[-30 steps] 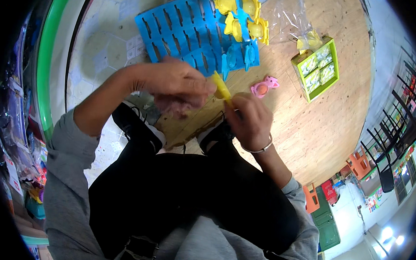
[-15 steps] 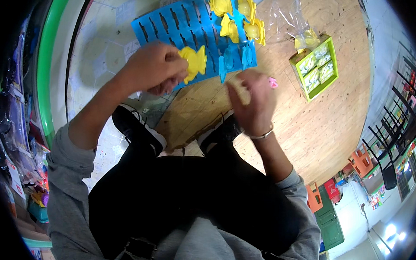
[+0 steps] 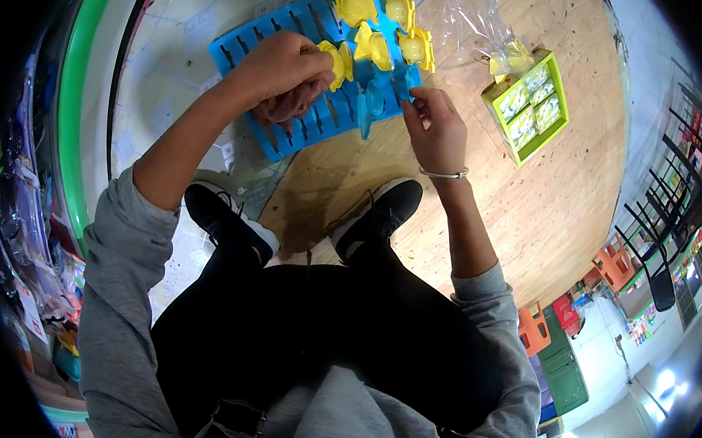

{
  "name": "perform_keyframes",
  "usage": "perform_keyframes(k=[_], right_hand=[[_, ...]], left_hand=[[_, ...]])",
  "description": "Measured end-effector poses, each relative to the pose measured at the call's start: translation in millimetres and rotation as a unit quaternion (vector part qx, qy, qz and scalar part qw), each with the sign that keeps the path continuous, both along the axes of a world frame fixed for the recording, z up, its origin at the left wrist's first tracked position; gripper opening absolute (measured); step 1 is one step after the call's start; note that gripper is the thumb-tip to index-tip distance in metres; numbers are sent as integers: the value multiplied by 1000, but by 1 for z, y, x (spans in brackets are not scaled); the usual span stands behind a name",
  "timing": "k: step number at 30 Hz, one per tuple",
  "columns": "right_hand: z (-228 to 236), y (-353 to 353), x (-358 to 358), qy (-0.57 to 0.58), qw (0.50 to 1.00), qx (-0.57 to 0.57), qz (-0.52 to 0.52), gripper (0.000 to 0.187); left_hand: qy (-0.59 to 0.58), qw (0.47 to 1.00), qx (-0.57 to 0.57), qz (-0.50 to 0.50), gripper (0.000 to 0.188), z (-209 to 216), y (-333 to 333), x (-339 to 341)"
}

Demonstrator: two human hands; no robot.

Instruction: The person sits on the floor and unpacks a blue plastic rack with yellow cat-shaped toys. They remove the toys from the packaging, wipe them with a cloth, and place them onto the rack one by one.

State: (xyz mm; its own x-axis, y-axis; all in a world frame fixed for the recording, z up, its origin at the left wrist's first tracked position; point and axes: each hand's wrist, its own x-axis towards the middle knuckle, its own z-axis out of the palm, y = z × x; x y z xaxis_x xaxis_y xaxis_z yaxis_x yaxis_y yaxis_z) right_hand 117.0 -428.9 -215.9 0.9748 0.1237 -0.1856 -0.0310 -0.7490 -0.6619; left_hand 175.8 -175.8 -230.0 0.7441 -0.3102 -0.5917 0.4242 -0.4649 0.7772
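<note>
A blue slotted board (image 3: 253,46) lies on the floor ahead of me, with rows of narrow dark slots. My left hand (image 3: 283,75) is over its middle, closed on the edge of a yellow animal-shaped plastic piece (image 3: 340,66). Whether that piece sits in a slot, I cannot tell. Several similar yellow pieces (image 3: 354,8) stand on the board's right part. Below them is a translucent blue piece (image 3: 369,102). My right hand (image 3: 437,133) is at the board's right edge, thumb and forefinger pinched at the end of a second blue piece (image 3: 403,83).
Right of the board, a lime-green box (image 3: 560,130) holds several small wrapped packs. A clear plastic bag (image 3: 469,21) with yellow pieces lies beside it. My black shoes (image 3: 382,212) are near the board's front edge. Packaged goods (image 3: 41,229) line the left side.
My left hand has moved forward over the board with the yellow piece. My right hand has moved forward to the second blue piece. The board sits slightly farther left in view.
</note>
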Motion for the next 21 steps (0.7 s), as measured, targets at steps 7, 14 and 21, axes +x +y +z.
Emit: perform_keyframes(k=[7,14,21], right_hand=[[0,-17,5,28,999,25,-39,15],[2,-20,7,50,997,41,-46,14],[-3,-25,8,76,994,60,-49,14]], left_hand=[[11,999,31,-32,34,12,-12,4],[61,998,12,-23,35,7,-14,3],[29,996,44,-70,35,-4,-16,16]])
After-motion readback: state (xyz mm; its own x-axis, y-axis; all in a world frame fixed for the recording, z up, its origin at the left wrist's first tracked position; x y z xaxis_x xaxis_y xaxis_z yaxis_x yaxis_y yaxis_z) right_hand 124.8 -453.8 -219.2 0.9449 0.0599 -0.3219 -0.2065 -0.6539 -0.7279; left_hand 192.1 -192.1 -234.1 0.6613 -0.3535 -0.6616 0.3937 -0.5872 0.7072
